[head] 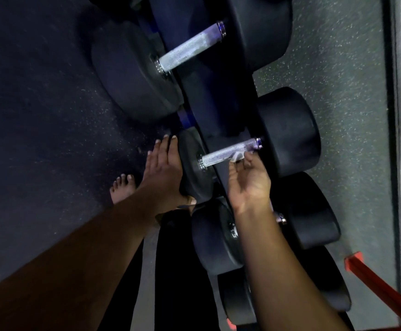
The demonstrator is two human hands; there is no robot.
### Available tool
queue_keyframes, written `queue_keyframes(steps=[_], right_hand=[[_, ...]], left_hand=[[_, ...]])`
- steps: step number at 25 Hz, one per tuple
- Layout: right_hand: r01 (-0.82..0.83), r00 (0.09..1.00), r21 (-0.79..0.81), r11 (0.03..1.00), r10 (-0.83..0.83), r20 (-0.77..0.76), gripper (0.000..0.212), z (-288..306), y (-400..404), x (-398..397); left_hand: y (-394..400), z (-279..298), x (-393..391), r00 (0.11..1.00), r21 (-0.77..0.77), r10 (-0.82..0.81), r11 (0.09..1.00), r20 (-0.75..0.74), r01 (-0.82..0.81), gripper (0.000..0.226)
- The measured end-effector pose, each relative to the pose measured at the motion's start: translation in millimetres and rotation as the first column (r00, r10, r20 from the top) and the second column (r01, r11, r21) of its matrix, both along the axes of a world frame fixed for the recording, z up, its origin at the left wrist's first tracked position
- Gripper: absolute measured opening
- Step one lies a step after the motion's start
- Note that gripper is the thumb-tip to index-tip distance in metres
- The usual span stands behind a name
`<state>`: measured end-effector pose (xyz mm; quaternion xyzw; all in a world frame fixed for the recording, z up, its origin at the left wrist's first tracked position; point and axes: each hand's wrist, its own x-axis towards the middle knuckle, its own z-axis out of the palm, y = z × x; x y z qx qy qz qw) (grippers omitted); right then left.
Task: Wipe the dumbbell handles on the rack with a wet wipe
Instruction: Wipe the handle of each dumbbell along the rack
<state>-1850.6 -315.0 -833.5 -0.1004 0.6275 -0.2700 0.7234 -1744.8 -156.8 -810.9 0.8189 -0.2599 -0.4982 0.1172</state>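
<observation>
Midway, apparently: the right hand (249, 180) pinches a small white wet wipe (237, 156) against the knurled steel dumbbell handle (228, 151); the left hand (164, 168), fingers straight, steadies its black end plate (192, 163); neighbouring handles remain.

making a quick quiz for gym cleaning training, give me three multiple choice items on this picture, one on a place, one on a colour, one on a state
1. Where is the wet wipe?
A. on the floor
B. against the middle dumbbell handle
C. on the top dumbbell handle

2. What colour is the strap at lower right?
A. red
B. yellow
C. white

3. What is the left hand doing?
A. hanging idle
B. holding the wipe
C. resting flat on the dumbbell's end weight

Answers: 1 B, the right hand holds the white wipe to that handle's underside. 2 A, the strap is plainly red. 3 C, its straight fingers lie along the black weight.
</observation>
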Motion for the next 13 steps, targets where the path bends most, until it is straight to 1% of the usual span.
queue_keyframes(steps=[2,3,5,7,8,10,12,13], right_hand=[[0.0,0.999,-0.051,0.999,-0.002,-0.037,0.031,2,6,-9],[-0.017,0.997,-0.086,0.996,0.01,-0.078,0.029,-1,9,-7],[-0.07,0.982,-0.13,0.989,0.045,-0.186,0.015,-5,17,7],[-0.072,0.975,-0.15,0.986,0.037,-0.22,0.006,-2,19,21],[-0.044,0.978,-0.146,0.988,0.013,-0.21,0.002,0,14,26],[0.006,0.981,-0.095,0.996,-0.024,-0.194,0.003,1,-2,33],[-0.004,0.981,-0.018,1.0,0.0,-0.194,0.011,-3,-16,37],[-0.026,0.984,0.017,1.0,0.029,-0.174,0.01,-4,-18,37]], left_hand=[[0,1,-1,1.0,-0.009,-0.008,1.0,0.011,0.008,0.155],[0,2,-1,1.0,-0.011,-0.013,1.0,0.01,0.013,0.155],[1,1,-1,1.0,-0.012,-0.011,1.0,0.006,0.011,0.156],[2,0,-1,1.0,-0.011,-0.007,1.0,0.01,0.008,0.157],[1,-1,-1,1.0,-0.01,-0.01,1.0,0.008,0.011,0.158],[1,-2,-2,1.0,-0.009,-0.019,1.0,0.007,0.019,0.158],[2,-2,-2,1.0,-0.017,-0.014,1.0,0.009,0.014,0.158],[2,-2,-2,1.0,-0.018,-0.008,1.0,0.009,0.008,0.158]])
